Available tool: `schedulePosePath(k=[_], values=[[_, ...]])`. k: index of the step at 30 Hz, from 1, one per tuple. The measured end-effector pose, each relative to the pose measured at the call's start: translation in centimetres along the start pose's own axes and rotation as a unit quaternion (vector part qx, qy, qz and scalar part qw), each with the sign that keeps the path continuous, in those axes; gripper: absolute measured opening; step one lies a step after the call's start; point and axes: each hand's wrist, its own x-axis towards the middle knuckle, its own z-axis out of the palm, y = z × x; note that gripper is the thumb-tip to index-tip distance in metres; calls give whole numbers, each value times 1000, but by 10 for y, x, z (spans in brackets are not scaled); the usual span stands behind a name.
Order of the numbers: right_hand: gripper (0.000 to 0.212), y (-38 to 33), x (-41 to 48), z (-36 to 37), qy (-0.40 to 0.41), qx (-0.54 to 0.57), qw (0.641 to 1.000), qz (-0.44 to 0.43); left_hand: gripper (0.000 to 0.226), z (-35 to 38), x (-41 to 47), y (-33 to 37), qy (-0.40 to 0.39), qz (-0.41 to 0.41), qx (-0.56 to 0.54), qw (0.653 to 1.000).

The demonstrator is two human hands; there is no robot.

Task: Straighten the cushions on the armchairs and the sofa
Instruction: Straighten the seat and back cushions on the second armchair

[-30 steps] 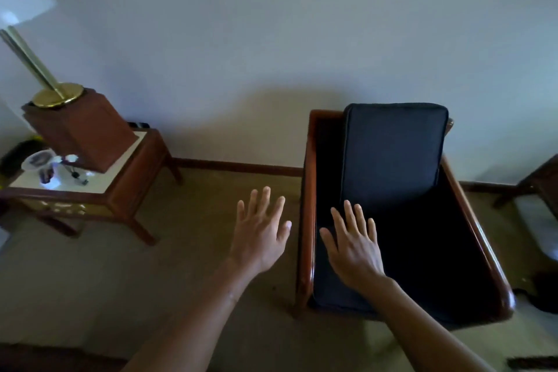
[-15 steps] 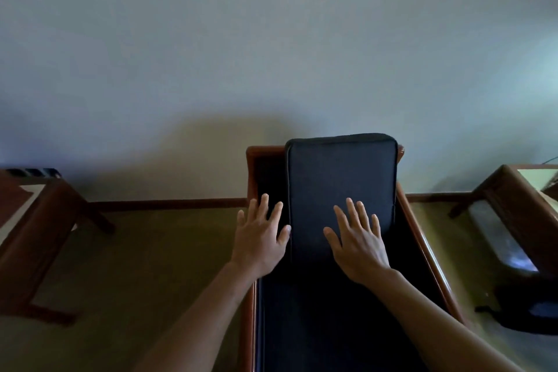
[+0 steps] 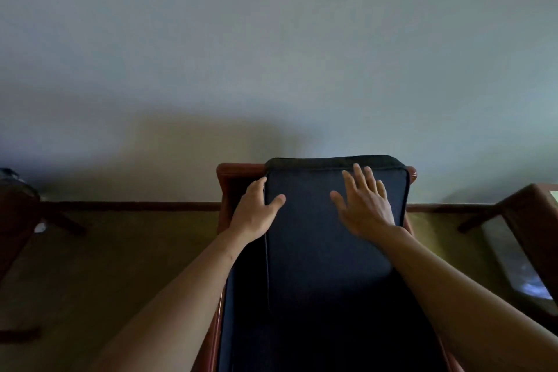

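A dark blue back cushion stands upright in a wooden armchair against the wall, shifted toward the chair's right side with a gap on its left. My left hand grips the cushion's upper left edge, thumb on the front and fingers wrapped behind it. My right hand lies flat on the cushion's upper right front with its fingers spread. The dark seat cushion fills the chair below my arms.
A wooden side table with a glass top stands to the right of the chair. Another wooden table is at the far left. Olive carpet covers the floor, and a wooden skirting board runs along the pale wall.
I have moved closer to the armchair. Both hands went forward from hovering over the seat onto the back cushion; the left hand took hold of its left edge and the right hand pressed onto its front.
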Motion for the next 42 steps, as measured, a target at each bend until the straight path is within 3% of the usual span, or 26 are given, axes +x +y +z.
schedulePosePath(k=[4, 8, 17, 24, 27, 31, 33, 36, 42], values=[[71, 19, 46, 13, -28, -10, 999, -22, 80, 12, 35, 13, 29, -66, -132, 989], [80, 34, 42, 32, 26, -56, 997, -51, 115, 27, 42, 6, 45, -104, -228, 967], [97, 20, -40, -1, 134, -61, 986, -76, 126, 34, -26, -16, 23, -67, -174, 982], [100, 25, -105, -28, 77, -97, 983, -133, 114, 19, -106, -49, -60, 2, -120, 991], [105, 20, -131, -29, 1, -86, 982, -170, 112, 20, -131, -54, -65, 19, -104, 992], [123, 13, -180, -23, -10, -80, 984, -159, 144, 30, -166, -72, -116, 33, -86, 989], [123, 11, -201, -19, -10, -101, 983, -152, 127, 33, -177, -75, -155, 36, -78, 984], [102, 19, -225, -20, 31, -80, 985, -153, 84, 39, -189, -66, -128, 59, -67, 988], [90, 66, -246, -44, 109, 13, 985, -134, 71, 50, -204, 2, -53, 147, -77, 985]])
